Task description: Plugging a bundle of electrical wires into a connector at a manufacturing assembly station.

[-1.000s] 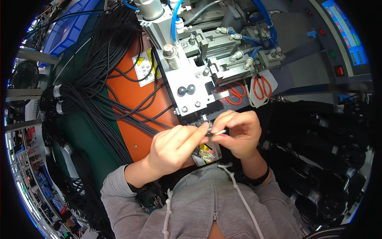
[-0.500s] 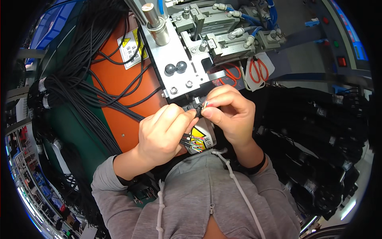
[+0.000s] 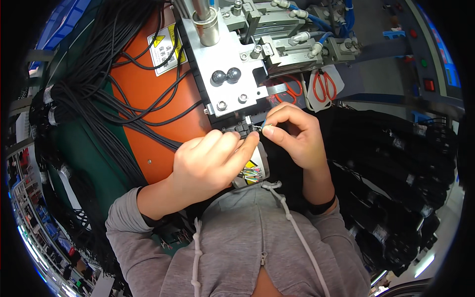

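Note:
My right hand (image 3: pixel 299 136) pinches thin wires (image 3: pixel 260 127) between thumb and forefinger, just right of a small black fixture (image 3: pixel 242 130) at the machine's near edge. A small white part (image 3: pixel 249 120) stands at the back of this fixture. My left hand (image 3: pixel 210 161) is closed, its forefinger reaching to the fixture's right end beside the wires. Its thumb and whatever it grips are hidden beneath the hand. Below the left forefinger, several coloured wire ends with bare tips (image 3: pixel 251 174) stick out over a white and yellow label (image 3: pixel 262 161).
The metal press (image 3: pixel 222 54) with pneumatic cylinders stands ahead. Black cables (image 3: pixel 104 106) run across the orange plate (image 3: pixel 153 143) at left. Red-handled scissors (image 3: pixel 324 87) lie beyond my right hand. Bundled black cables (image 3: pixel 391 148) fill the right side.
My left forefinger has stretched out toward the fixture's right end. The right hand has shifted slightly right with the wires. The whole view has shifted a little.

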The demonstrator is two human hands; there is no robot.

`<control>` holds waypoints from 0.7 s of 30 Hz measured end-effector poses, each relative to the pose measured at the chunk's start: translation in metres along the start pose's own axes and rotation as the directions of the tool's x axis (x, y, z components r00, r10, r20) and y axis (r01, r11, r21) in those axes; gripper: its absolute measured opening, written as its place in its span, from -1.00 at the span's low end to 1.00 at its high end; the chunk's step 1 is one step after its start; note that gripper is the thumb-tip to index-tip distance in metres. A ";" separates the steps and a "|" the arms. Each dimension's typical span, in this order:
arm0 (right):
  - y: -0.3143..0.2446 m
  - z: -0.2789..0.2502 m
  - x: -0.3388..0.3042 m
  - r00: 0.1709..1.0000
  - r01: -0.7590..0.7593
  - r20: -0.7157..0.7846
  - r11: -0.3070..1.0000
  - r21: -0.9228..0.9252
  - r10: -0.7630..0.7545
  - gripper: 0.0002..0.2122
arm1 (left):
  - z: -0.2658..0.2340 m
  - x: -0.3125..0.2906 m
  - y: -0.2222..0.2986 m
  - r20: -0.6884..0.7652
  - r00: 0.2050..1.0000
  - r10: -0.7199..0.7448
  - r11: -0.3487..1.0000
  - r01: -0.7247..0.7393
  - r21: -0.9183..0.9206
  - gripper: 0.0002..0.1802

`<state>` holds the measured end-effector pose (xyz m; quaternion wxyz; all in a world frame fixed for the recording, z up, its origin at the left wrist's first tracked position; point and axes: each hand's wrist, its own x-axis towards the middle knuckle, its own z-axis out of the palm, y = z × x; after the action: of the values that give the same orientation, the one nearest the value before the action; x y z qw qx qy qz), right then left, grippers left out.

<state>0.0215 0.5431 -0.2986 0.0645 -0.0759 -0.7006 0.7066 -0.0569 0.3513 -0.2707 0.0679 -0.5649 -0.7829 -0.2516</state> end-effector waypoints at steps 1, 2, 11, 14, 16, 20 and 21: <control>0.002 0.002 0.001 0.997 0.069 -0.034 0.989 -0.128 -0.074 -0.92 | 0.000 0.000 0.002 0.044 0.999 0.011 0.999 -0.013 0.045 -0.52; 0.004 0.003 0.002 0.987 0.132 -0.058 0.957 -0.257 -0.151 -0.92 | 0.001 0.000 0.002 0.046 0.999 0.006 0.999 -0.008 0.046 -0.52; 0.012 0.020 0.007 0.937 0.265 -0.021 0.744 -0.614 -0.350 -0.93 | 0.006 0.001 0.011 0.078 0.987 -0.137 0.967 0.117 0.225 -0.51; 0.023 0.023 0.010 0.898 0.303 -0.104 0.774 -0.556 -0.427 -0.94 | 0.009 0.002 0.009 0.052 0.990 -0.134 0.963 0.118 0.241 -0.51; 0.027 0.025 0.009 0.926 0.234 -0.156 0.847 -0.477 -0.344 -0.95 | 0.009 0.003 0.006 0.041 0.993 -0.113 0.972 0.102 0.212 -0.52; 0.036 0.027 0.006 0.968 0.035 -0.241 0.984 -0.173 -0.077 -0.97 | 0.013 0.000 -0.002 -0.011 0.998 -0.058 0.984 0.059 0.169 -0.62; 0.039 0.028 0.006 0.971 -0.020 -0.238 0.999 -0.044 0.009 -0.96 | 0.014 0.000 -0.004 -0.038 0.999 -0.036 0.987 0.042 0.155 -0.67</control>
<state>0.0112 0.5168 -0.3376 0.1410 -0.1668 -0.7033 0.6765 -0.0576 0.3569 -0.2844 0.1203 -0.5380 -0.8098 -0.2009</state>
